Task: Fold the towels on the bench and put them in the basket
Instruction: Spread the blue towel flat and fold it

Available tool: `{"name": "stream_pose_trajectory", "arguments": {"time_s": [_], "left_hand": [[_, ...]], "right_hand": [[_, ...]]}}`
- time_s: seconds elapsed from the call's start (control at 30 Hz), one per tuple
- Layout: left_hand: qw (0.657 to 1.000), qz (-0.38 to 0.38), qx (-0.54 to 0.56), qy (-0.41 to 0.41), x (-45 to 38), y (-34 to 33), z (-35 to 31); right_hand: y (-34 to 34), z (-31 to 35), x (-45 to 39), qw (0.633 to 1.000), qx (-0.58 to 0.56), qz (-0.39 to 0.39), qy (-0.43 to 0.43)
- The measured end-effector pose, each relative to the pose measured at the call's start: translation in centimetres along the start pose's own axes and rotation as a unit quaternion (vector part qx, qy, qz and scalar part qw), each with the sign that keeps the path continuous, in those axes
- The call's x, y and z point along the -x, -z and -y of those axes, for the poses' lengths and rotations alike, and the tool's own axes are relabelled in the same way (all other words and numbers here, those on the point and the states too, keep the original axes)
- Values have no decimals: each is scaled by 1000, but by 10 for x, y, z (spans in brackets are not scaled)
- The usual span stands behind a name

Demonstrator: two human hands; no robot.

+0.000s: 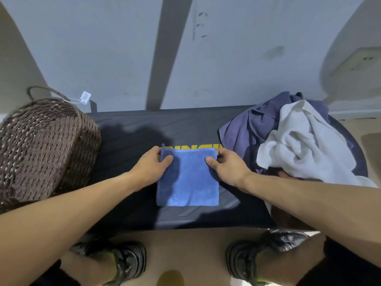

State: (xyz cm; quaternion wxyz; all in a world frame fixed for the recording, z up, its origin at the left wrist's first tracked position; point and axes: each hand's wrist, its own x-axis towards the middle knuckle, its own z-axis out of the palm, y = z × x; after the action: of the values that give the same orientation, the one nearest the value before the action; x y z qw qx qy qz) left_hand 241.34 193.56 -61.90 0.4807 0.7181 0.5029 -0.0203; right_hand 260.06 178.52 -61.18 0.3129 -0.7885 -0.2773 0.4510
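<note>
Grip: left hand (151, 165) pinches the far left corner of a small, folded, bright blue terry towel (187, 178), thumb on top and fingers curled under the edge; right hand (227, 165) pinches the far right corner the same way.

Blue towel: roughly square, folded flat, plush nap, stitched hem along the far edge, a faint embossed mark near the near edge. It lies on the middle of a long black padded bench (132, 129), partly covering yellow lettering (214, 145) printed on the bench top. Near edge of the towel stops short of the bench's front edge; a strip of bare bench shows there.

Left of the towel: bare black bench surface, then a dark brown woven wicker basket (45, 145) with a loop handle and a white paper tag (85, 97), standing at the bench's left end, well apart from the towel.

Right of the towel: a loose heap at the bench's right end, just beside the right hand: a crumpled purple cloth (243, 131) beneath a crumpled white towel (305, 141).

Behind the bench: pale grey wall (103, 48).

In front: tan floor (185, 250) and two dark shoes (127, 263).
</note>
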Motion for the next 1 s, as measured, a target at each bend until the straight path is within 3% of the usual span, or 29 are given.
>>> {"name": "stream_pose_trajectory", "arguments": {"time_s": [0.13,0.2,0.37,0.47,0.57,0.73,0.87,0.93,1.0], "left_hand": [[998,-5,-58,13,-10,1,-3],[997,-5,-67,24,-13,1,-5],[997,17,-47,61,-14,3,-11],[998,2,-20,65,-7,2,-13],[995,35,6,95,6,1,-11],[978,85,-146,120,27,-1,-8],[948,5,-317,29,37,0,-11],[923,-76,-358,-117,42,0,-14],[905,-72,-314,-278,46,-6,-19]], "right_hand": [[1,-1,-4,996,73,-45,5],[3,-3,-4,996,81,-33,-2],[11,-3,-8,995,93,16,-21],[10,-3,-9,995,101,19,-22],[9,-3,-9,994,108,8,-16],[5,3,-3,987,156,-21,40],[6,10,-1,977,212,-6,31],[8,12,-1,967,247,-43,40],[10,20,7,950,255,-106,142]]}}
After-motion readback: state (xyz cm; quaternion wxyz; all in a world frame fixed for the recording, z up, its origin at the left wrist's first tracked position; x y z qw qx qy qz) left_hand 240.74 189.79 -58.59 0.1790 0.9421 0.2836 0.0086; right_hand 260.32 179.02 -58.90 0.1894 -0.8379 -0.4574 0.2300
